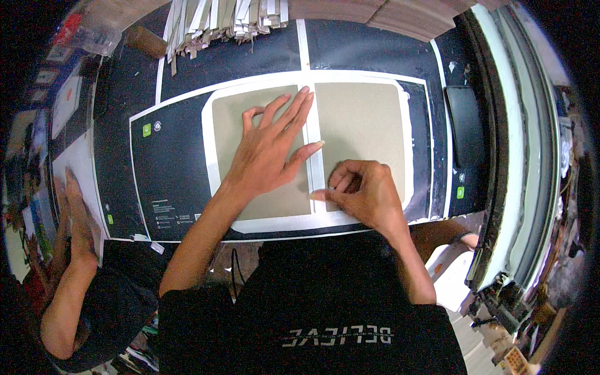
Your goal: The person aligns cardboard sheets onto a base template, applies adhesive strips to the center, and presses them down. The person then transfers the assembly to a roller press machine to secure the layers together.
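Two grey-beige boards, the left board (244, 200) and the right board (369, 115), lie side by side on a white-edged sheet (405, 140). Between them runs a narrow white strip (314, 131). My left hand (269, 150) rests over the left board with its fingers spread, fingertips at the strip's far part and thumb across the strip. Over the right board's near part, my right hand (369, 194) has its fingers curled in and its thumb reaching to the strip's near end. Whether something sits inside those curled fingers is hidden.
Under the sheet is a dark panel (169, 175) with white lines. Paper strips (225, 25) are heaped at the far edge, beside stacked brown boards (375, 19). A black phone-like slab (462, 125) lies right, near long rails (519, 144). At left, another person's arm (78, 250) reaches in.
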Demonstrator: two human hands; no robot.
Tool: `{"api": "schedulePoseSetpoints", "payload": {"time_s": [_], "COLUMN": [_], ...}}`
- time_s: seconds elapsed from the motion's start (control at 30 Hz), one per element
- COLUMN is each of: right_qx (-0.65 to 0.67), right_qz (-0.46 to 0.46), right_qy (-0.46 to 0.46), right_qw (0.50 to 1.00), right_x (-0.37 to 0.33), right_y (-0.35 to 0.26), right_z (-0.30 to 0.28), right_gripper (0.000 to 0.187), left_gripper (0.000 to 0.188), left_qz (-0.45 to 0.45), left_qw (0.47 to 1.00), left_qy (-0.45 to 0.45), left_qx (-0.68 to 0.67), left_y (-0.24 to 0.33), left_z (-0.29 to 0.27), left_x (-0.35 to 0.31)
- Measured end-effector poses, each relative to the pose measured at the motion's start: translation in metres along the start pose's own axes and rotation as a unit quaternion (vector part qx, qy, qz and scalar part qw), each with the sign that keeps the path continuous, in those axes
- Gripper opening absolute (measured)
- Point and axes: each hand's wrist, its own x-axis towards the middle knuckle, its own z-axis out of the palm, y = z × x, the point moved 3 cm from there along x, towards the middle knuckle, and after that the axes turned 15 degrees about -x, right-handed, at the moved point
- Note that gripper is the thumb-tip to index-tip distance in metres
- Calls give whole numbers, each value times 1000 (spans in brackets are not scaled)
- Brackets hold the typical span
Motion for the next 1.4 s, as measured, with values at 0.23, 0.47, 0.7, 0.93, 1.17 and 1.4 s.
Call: {"api": "schedulePoseSetpoints", "payload": {"time_s": [0.23, 0.47, 0.7, 0.93, 1.17, 1.4], "right_qx": [-107, -113, -147, -86, -145, 198], "right_qz": [-68, -63, -73, -68, -97, -217], "right_qy": [62, 47, 71, -31, 63, -20], "right_qw": [990, 991, 984, 993, 983, 956], "right_x": [-8, -6, -7, -6, -11, -19], "right_y": [-5, -6, -7, -1, -6, -11], "right_z": [10, 7, 12, -4, 4, -29], "right_gripper": [44, 44, 41, 41, 44, 35], "left_gripper": [74, 74, 78, 77, 73, 65], "left_qz": [-9, -18, -21, -12, -5, -43], "left_qw": [1000, 999, 999, 999, 999, 891], "left_qy": [-20, -35, -29, -33, -40, -34], "left_qx": [12, -4, -3, 4, 0, -451], "left_y": [4, 6, 11, 13, 22, 68], "left_z": [-5, -5, -10, -7, -17, -26], "left_x": [0, 5, 5, 7, 9, 27]}}
